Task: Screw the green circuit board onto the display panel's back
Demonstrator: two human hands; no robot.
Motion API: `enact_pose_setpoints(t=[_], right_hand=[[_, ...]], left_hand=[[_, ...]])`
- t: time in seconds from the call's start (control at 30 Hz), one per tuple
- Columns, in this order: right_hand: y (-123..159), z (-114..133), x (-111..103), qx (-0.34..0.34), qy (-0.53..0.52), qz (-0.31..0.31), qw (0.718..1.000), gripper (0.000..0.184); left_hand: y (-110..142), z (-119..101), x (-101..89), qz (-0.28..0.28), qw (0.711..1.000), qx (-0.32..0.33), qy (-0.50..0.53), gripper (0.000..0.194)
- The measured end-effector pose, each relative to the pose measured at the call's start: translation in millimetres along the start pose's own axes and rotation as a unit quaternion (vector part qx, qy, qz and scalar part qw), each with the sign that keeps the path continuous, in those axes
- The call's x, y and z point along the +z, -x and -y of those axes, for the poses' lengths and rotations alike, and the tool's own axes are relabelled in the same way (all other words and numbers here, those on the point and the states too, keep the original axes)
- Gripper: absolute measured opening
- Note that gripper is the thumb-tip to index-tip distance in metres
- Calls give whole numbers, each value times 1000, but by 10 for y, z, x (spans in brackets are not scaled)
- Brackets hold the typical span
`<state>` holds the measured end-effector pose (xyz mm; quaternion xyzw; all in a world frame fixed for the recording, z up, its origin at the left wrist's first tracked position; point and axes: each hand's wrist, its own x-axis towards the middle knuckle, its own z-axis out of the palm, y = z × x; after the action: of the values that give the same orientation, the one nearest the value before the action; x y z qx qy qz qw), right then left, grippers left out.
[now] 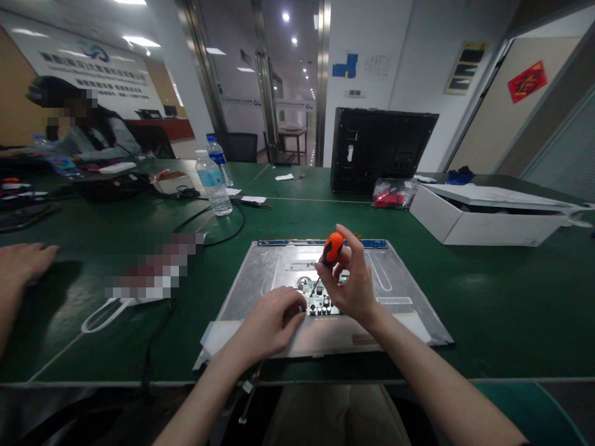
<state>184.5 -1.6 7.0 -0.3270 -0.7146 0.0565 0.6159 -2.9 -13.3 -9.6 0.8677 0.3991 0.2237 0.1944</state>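
Note:
A flat metal display panel (400,285) lies on the green table in front of me, a blue circuit strip (320,243) along its far edge. On its middle sits a small green circuit board (320,303). My right hand (353,282) grips an orange and black screwdriver (333,249), its shaft slanting down to the board. Curled at the board's left edge is my left hand (279,316), thumb and fingers pinched together. Whatever they hold is hidden. A cable with white plugs (248,387) hangs over the table's near edge below my left hand.
Two water bottles (214,186) stand beyond the panel to the left. A black monitor casing (381,148) and a white box (488,217) are at the back right. Another person's hand (28,263) rests at the far left; a second person (88,124) sits behind.

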Motion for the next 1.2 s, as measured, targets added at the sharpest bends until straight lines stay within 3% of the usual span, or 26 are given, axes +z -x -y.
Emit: enact_pose_setpoints(t=[0.3,0.4,0.53,0.67,0.8,0.9,1.2], right_hand=[[-31,-42,-42,29,-11,-4,1000,63],[-103,-91,-148,108,-44,-25,993,66],[-184,-228,-436,257,-104,-47,960,67],[-224,-412,-778,337,-122,-40,933,65],[-285,-580,-995,375,-131,-48,916,70],[-332,-695,-1071,394,-137,-33,908,70],[-358,-955,-1156,368,-123,42,921,69]], left_hand=[[19,-40,-4,-30,999,-19,23,11],[12,-79,-42,-48,997,-42,34,14],[-62,-100,-155,-58,994,-94,15,23],[-232,-71,-289,-21,980,-150,-130,25],[-480,-75,-314,-27,952,-195,-237,28],[-700,-113,-251,-24,961,-190,-200,27],[-1236,-100,-79,49,977,-141,-153,4]])
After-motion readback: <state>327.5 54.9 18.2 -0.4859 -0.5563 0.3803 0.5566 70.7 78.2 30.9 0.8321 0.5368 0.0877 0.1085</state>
